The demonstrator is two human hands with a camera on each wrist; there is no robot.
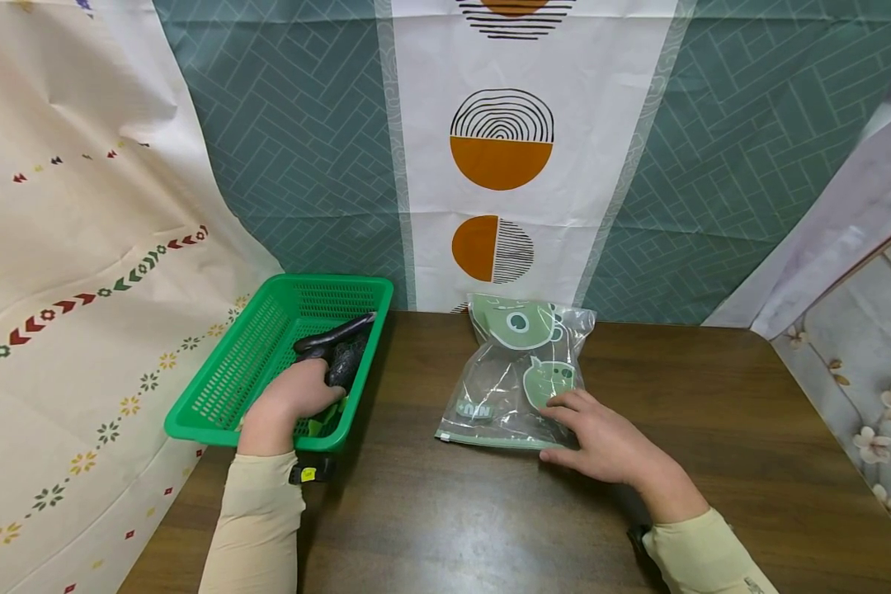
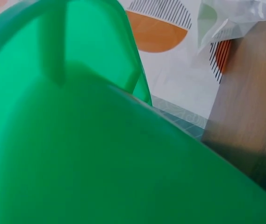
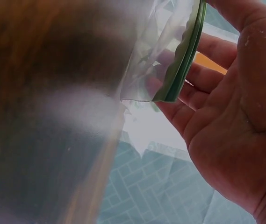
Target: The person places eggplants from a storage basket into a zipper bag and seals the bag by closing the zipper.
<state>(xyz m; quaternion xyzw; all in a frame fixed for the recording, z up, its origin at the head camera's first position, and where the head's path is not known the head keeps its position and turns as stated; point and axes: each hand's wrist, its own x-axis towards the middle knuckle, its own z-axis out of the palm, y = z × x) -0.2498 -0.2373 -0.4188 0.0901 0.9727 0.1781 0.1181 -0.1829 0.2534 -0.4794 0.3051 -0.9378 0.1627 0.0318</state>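
On the desk (image 1: pixel 431 511), over on your left, sits the green plastic basket (image 1: pixel 193 427) w/ your left grip (image 1: pixel 297 394) down in it, prob. put that side b/c its contents are handy for that arm. The glossy eggplant (image 1: pixel 337 332) lies slantwise by the right inner wall, next to a dark, rough oval fruit (image 1: pixel 346 365), maybe an avocado, w/ green leafy bits (image 1: pixel 327 421) nearer you. Can't tell if that grip has hold of anything; fingertips are hidden. The clear zip bag (image 1: pixel 486 375) lies on the desk to the basket's right, zip edge toward you, prob. so its mouth is easy to get at. Your right grip (image 1: pixel 601 437) is loose, not clenched, fingers over the bag's near right corner, thumb by the zip, prob. to steady it. Bag looks see-thru, crinkled & shiny, w/ pale green cartoon prints, "NIU" lettering, green zip strip, white slider at the left end; far end's up against the backdrop cloth (image 1: pixel 267 124).
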